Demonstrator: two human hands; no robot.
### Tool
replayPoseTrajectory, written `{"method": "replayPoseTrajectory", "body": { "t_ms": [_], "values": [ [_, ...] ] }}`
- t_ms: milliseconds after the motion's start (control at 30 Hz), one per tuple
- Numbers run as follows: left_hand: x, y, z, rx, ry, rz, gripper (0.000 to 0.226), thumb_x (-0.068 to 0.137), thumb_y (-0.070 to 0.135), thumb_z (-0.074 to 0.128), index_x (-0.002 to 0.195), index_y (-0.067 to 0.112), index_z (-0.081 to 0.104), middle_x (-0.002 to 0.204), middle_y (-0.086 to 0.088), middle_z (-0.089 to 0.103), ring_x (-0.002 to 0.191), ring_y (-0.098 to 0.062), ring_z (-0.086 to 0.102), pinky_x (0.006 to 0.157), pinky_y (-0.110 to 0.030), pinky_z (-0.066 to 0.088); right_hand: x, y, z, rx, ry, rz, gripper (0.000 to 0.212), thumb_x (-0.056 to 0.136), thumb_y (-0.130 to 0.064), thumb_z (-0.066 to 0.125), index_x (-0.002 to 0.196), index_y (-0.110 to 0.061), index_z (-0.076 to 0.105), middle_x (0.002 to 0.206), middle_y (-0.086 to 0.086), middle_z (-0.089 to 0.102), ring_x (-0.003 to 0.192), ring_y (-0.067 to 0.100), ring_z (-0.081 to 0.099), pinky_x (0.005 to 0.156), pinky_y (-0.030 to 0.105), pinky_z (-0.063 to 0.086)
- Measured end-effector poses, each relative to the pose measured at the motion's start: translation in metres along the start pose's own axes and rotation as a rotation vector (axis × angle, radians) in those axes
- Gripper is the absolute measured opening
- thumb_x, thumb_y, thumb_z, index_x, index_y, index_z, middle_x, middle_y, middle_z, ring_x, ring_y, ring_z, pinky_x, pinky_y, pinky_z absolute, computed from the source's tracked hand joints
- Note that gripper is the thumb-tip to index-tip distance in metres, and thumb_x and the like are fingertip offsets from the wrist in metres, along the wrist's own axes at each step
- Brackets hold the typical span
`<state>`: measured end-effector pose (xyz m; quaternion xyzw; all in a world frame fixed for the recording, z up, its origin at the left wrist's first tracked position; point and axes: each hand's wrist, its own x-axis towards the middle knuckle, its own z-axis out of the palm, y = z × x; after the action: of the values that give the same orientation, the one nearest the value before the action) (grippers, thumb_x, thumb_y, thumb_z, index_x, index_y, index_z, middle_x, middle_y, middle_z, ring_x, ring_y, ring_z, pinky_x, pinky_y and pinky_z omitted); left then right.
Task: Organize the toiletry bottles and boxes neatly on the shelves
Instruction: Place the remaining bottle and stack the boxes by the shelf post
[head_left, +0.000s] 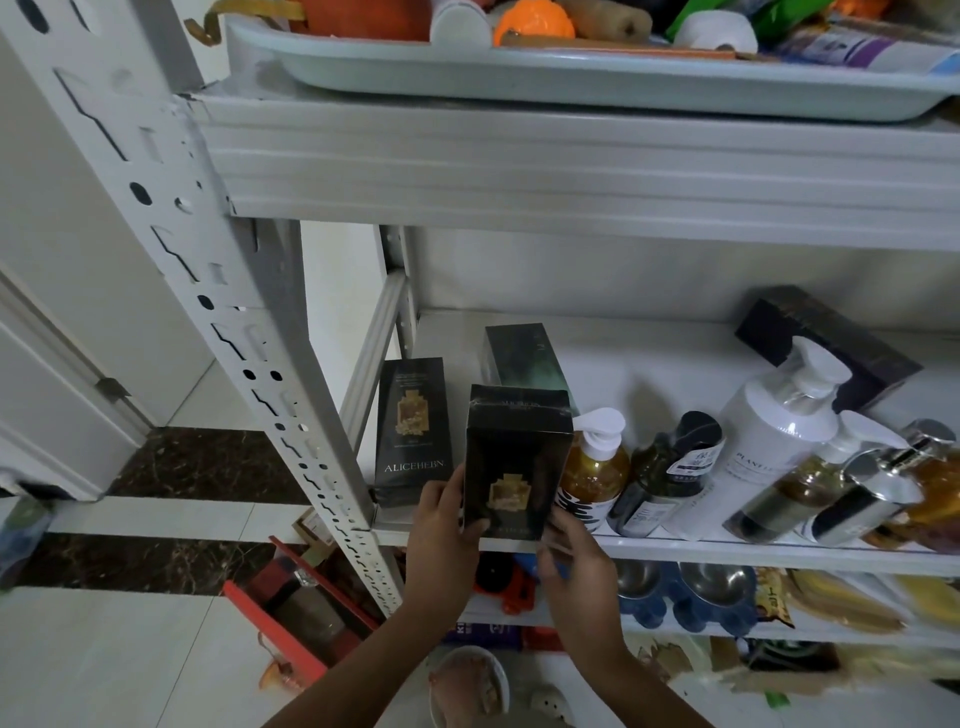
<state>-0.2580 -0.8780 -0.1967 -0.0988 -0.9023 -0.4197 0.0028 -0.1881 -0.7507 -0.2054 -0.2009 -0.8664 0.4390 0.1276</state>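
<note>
Holding a tall black cardboard box with a gold emblem (514, 462) upright at the front edge of the white metal shelf (727, 553), the person's left hand (441, 525) has its grip clamped round the lower left side; the right hand (576, 561) touches the lower right corner, grip unclear. Two dark boxes (413, 431) already stand behind. Pump bottles (769, 441) lean jumbled and a black box (826, 343) lies askew: most sorting seems left.

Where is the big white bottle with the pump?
In the head view the big white bottle stands on the middle shelf, right of centre, just right of the dark green bottle and in front of the dark box.
</note>
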Motion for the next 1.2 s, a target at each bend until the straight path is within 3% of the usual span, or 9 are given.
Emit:
{"method": "replayPoseTrajectory", "body": {
  "t_ms": [33,167,300,467,767,933,1200],
  "values": [
    [-0.002,0.000,0.000,0.028,0.013,-0.008,0.057,0.086,0.014,0.066,0.138,0.022,0.044,0.120,0.004,0.051,0.102,-0.009,0.054,0.080,-0.017,0.040,-0.003,0.001,0.001,0.026,0.009,0.017,0.041,0.089,-0.008,0.057,0.128,-0.020,0.053,0.113,-0.009,0.064,0.103,0.003,0.059,0.087,0.006,0.042],
    [-0.007,0.000,0.002,0.093,0.038,-0.062,0.042,0.089,0.028,0.063,0.129,0.021,0.050,0.120,0.005,0.061,0.102,-0.011,0.060,0.077,-0.018,0.042,-0.012,0.001,0.005,0.009,0.024,0.034,0.045,0.083,-0.002,0.061,0.125,-0.017,0.056,0.111,-0.008,0.060,0.107,0.012,0.057,0.093,0.023,0.044],
    [0.001,0.000,0.003,0.122,0.047,-0.106,0.023,0.090,0.029,0.060,0.110,0.021,0.054,0.104,0.003,0.066,0.088,-0.011,0.062,0.072,-0.025,0.051,-0.006,-0.005,0.005,-0.020,-0.052,-0.012,0.055,0.082,-0.001,0.061,0.133,-0.019,0.050,0.118,-0.014,0.052,0.113,0.007,0.049,0.096,0.014,0.034],
    [0.011,0.004,0.004,0.118,0.040,-0.150,0.018,0.089,0.028,0.063,0.096,0.017,0.050,0.090,0.002,0.068,0.079,-0.016,0.064,0.066,-0.034,0.053,0.000,-0.009,0.008,-0.024,-0.109,0.072,0.060,0.087,-0.006,0.059,0.142,-0.015,0.036,0.139,-0.002,0.044,0.129,0.013,0.041,0.102,0.011,0.025],
    [0.003,-0.001,0.008,0.100,0.041,-0.133,0.017,0.090,0.023,0.061,0.101,0.015,0.051,0.092,-0.001,0.068,0.079,-0.015,0.063,0.066,-0.027,0.051,0.000,-0.007,0.006,0.000,-0.102,0.084,0.061,0.082,0.000,0.060,0.139,-0.016,0.044,0.117,0.000,0.056,0.107,0.012,0.053,0.090,0.014,0.041],
    [0.005,-0.001,0.007,0.100,0.036,-0.142,0.016,0.091,0.023,0.060,0.103,0.016,0.052,0.093,-0.001,0.069,0.080,-0.014,0.064,0.066,-0.025,0.050,-0.001,-0.009,0.003,0.008,-0.107,0.100,0.059,0.084,0.000,0.059,0.138,-0.019,0.044,0.110,-0.005,0.054,0.097,0.004,0.050,0.073,-0.006,0.033],
    [0.003,-0.004,0.006,0.106,0.041,-0.089,0.018,0.092,0.019,0.059,0.108,0.014,0.054,0.091,0.000,0.069,0.079,-0.013,0.063,0.065,-0.023,0.048,-0.005,-0.011,0.001,-0.019,-0.089,0.068,0.058,0.084,-0.001,0.059,0.137,-0.018,0.045,0.102,-0.011,0.048,0.086,0.001,0.044,0.071,-0.006,0.032]
  ]
}}
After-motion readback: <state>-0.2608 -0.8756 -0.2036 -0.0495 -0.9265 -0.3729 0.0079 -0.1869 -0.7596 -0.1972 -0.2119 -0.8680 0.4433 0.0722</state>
